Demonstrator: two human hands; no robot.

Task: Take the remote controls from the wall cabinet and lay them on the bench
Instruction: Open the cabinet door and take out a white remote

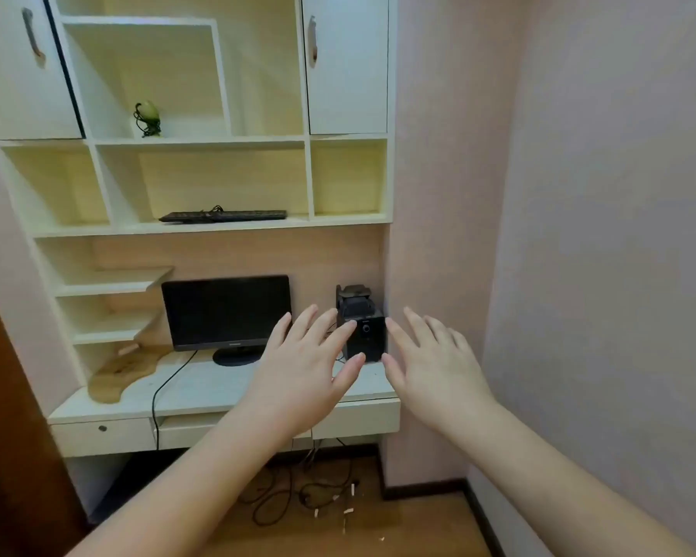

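Both my hands are stretched out in front of me with straight, spread fingers and hold nothing. My left hand hovers before the desk, beside a black speaker. My right hand is just right of that speaker. The white wall cabinet rises above the desk, with closed doors at the upper left and upper right. No remote control shows in any open shelf. A black keyboard lies on the middle shelf.
A black monitor stands on the white desk. A small green ornament sits on an upper shelf. A wooden board lies at the desk's left. Cables and scraps litter the floor below. A pink wall closes the right.
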